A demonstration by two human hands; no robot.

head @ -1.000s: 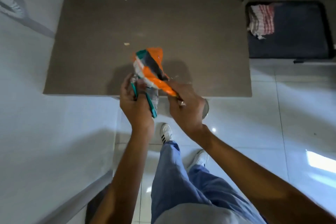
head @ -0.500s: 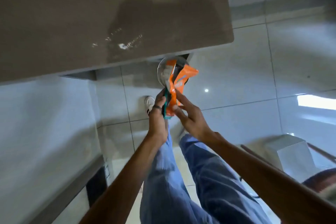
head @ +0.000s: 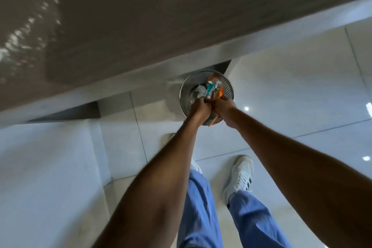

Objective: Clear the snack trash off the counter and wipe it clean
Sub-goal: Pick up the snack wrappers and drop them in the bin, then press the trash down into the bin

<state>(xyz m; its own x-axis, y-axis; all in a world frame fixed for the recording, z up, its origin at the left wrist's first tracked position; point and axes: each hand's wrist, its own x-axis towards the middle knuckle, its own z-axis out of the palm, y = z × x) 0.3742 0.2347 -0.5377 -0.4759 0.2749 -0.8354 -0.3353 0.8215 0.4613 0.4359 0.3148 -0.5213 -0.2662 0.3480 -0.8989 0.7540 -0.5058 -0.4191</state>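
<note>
Head view, frame centre: left hand and right hand, fingers curled, clutch orange-teal wrappers over the metal bin below the counter edge.

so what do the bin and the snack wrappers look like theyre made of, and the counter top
The bin looks like metal, likely stainless steel: silvery shiny wall, with small perforations on its far side. The snack wrappers look like thin glossy plastic or foil film, crumpled, printed orange and teal. The counter top looks like polished stone or a stone-look slab: grey-brown, smooth, mirroring light at its left. Which one I cannot tell.
</note>
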